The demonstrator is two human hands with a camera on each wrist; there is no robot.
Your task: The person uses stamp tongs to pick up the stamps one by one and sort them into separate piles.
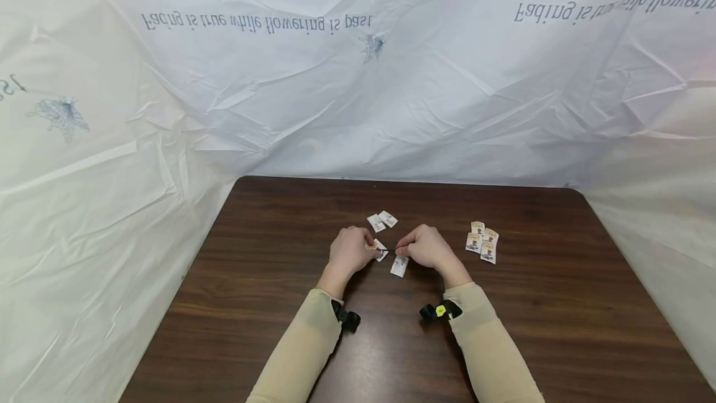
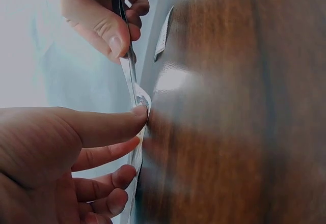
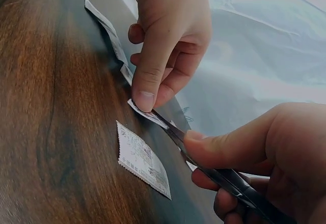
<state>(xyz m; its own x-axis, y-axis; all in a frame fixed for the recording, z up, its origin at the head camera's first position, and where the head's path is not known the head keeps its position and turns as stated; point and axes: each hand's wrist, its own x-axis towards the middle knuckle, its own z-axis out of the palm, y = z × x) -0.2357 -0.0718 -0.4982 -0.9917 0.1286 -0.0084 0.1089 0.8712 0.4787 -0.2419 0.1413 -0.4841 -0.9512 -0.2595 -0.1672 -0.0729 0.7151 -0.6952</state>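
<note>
Left hand pinches a stamp, right hand pinches tweezers touching it, a loose stamp near the tweezers, bumpy edge clear only from right wrist, head view shows four stamps right of tweezers

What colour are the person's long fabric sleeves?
The sleeves are plain beige, clearest in the head view.

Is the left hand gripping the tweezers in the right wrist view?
No, the right hand grips the tweezers, while the left hand pinches a small stamp.
</note>
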